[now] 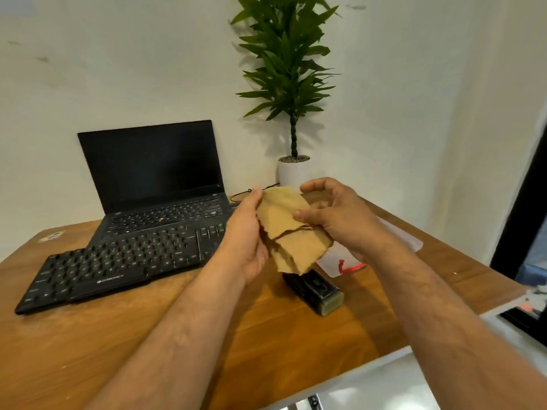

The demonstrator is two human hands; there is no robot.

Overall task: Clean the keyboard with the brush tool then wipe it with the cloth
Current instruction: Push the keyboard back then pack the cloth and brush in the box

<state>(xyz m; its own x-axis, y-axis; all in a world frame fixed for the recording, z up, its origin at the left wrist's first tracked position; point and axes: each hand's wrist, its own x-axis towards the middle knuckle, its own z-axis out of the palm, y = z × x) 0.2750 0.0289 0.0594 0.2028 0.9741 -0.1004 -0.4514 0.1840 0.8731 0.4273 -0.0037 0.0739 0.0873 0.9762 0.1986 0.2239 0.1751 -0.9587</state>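
Both my hands up over tabletop middle, holding tan cloth (291, 229) between them. Left hand (247, 241) grips cloth's left edge, thumb on front. Right hand (334, 217) pinches right side with thumb, fingers curled loosely above. Black keyboard (118, 261) lies toward left edge, in front of open laptop (154, 173). Brush tool (313, 290) flat on tabletop, directly below cloth. Potted plant (291, 93) at far corner.
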